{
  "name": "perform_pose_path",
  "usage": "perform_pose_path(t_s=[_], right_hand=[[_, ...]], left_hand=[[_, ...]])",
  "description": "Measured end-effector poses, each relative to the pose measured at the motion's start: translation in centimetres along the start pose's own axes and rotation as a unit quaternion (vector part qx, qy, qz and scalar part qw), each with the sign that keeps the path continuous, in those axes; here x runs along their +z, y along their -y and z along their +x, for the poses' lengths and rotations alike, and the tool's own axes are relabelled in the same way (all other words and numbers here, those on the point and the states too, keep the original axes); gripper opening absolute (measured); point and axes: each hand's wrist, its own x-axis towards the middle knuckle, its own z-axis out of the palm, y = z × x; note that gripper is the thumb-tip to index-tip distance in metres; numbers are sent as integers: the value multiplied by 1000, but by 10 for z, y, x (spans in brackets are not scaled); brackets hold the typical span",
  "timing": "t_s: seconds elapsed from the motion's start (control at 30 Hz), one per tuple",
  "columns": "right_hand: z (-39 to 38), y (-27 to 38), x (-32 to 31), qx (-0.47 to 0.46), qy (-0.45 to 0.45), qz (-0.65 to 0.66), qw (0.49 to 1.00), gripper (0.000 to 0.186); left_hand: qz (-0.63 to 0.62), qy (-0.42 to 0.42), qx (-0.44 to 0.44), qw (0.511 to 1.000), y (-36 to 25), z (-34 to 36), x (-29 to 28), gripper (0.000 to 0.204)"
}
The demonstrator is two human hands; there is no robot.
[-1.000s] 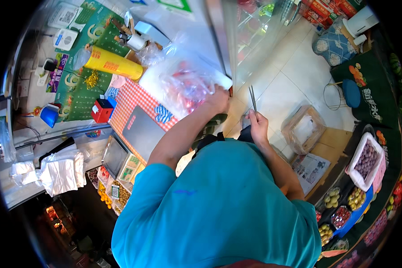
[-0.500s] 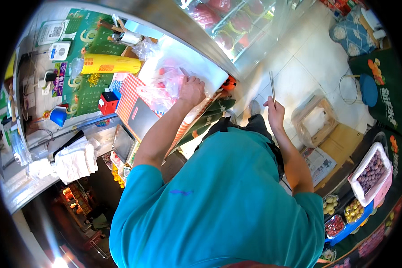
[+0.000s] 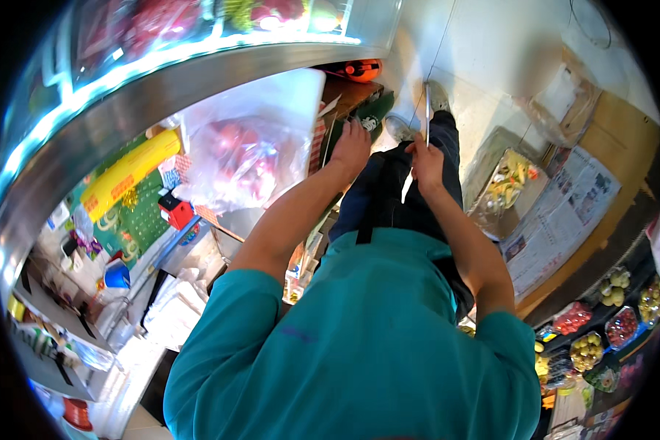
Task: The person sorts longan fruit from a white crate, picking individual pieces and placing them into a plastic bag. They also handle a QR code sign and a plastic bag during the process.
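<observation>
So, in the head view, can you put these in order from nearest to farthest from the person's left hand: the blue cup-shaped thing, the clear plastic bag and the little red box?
1. Clear plastic bag: just left of the left hand.
2. Little red box: farther left, past the bag.
3. Blue cup-shaped thing: farthest, toward the lower left.

yellow roll [image 3: 130, 174]: red printed characters | newspaper sheet [image 3: 565, 209]: small print, illegible | green calendar sheet [image 3: 137, 235]: pale printing, too small to read
</observation>
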Motion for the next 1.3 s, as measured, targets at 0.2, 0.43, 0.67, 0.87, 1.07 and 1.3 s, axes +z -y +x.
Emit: perform_pose_path(t_s=[0.2, 0.43, 0.67, 0.87, 1.07, 1.3], right_hand=[[19, -64, -3, 85, 21, 62, 994, 47], [40, -92, -19, 103, -1, 78, 992, 44], [37, -97, -45, 127, -21, 59, 990, 46], [32, -110, -61, 77, -36, -29, 996, 42], [19, -71, -74, 93, -41, -29, 994, 40], [-15, 21, -69, -53, 1, -47, 997, 38]], left_hand=[[-124, 315, 3, 941, 2, 49, 48, 33], [-384, 198, -451, 781, -13, 52, 117, 34], [-507, -26, -714, 482, 12, 87, 203, 32], [-670, -85, -702, 226, 22, 96, 209, 27], [-743, -155, -649, 53, -18, 79, 152, 25], [-875, -88, -453, -147, -94, -25, -62, 32]])
